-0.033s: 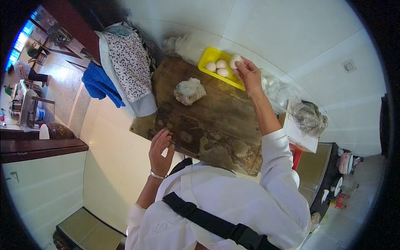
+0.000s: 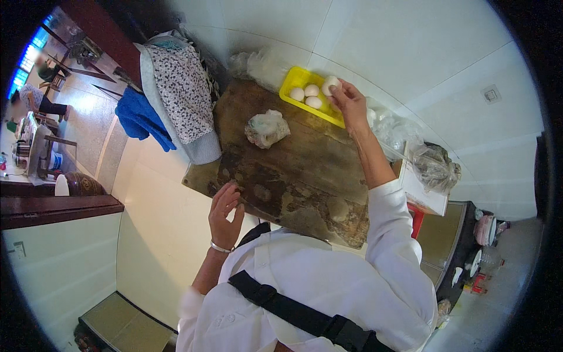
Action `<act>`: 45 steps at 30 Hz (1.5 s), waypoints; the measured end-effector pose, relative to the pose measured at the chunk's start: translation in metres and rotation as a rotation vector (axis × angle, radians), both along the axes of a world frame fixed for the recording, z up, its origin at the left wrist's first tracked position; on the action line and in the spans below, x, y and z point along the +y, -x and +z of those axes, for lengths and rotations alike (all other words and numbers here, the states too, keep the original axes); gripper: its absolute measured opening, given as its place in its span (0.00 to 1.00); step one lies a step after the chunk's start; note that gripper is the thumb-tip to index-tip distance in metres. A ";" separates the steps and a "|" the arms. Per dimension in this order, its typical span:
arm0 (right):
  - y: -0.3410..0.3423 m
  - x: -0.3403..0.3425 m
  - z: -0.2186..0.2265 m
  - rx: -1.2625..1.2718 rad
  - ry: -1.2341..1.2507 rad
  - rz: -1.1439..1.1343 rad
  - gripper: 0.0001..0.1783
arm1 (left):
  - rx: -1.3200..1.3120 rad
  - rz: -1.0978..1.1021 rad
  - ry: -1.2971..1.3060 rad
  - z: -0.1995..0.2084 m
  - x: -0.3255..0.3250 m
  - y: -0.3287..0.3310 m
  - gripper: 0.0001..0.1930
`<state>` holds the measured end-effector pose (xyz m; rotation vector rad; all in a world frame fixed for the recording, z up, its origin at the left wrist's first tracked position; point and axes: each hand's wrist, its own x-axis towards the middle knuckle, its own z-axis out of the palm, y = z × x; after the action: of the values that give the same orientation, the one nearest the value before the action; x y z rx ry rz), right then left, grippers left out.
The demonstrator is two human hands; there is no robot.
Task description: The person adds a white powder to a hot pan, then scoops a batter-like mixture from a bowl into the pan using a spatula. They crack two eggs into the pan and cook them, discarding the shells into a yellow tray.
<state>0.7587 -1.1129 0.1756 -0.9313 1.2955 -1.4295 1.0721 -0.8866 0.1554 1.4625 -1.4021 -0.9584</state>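
Note:
My right hand [image 2: 351, 105] pinches a white egg [image 2: 329, 86] over the right part of a yellow plastic tray [image 2: 291, 75]. Several more pale eggs [image 2: 312, 90] lie in that tray, toward its left and middle. What lies under my right hand is hidden. My left hand [image 2: 226, 210] hovers by the near left edge of the worn brown tabletop [image 2: 305, 155], fingers apart and holding nothing. Between the two hands, farther back, a crumpled clear plastic bag [image 2: 267, 129] with something pale inside sits on the tabletop.
A patterned jacket [image 2: 183, 94] and a blue cloth [image 2: 139, 119] hang at the left. Clear plastic bags [image 2: 394, 130] and a white box [image 2: 427, 196] stand right of the tray. A tiled wall [image 2: 404, 53] rises behind. Two people are far off through the doorway.

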 end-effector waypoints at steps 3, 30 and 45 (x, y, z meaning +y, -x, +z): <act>-0.002 -0.017 -0.006 0.139 0.087 0.054 0.19 | -0.023 0.016 -0.007 -0.003 0.004 -0.006 0.22; -0.008 -0.073 -0.056 0.710 0.174 0.112 0.23 | 0.019 0.054 -0.086 -0.039 0.021 -0.018 0.23; -0.033 -0.096 -0.080 1.372 0.250 0.009 0.23 | 0.013 0.095 -0.127 -0.037 0.037 -0.026 0.24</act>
<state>0.7913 -1.2091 0.0958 -2.2751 2.0249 -0.8449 1.0982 -0.8500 0.1180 1.5988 -1.2705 -1.0100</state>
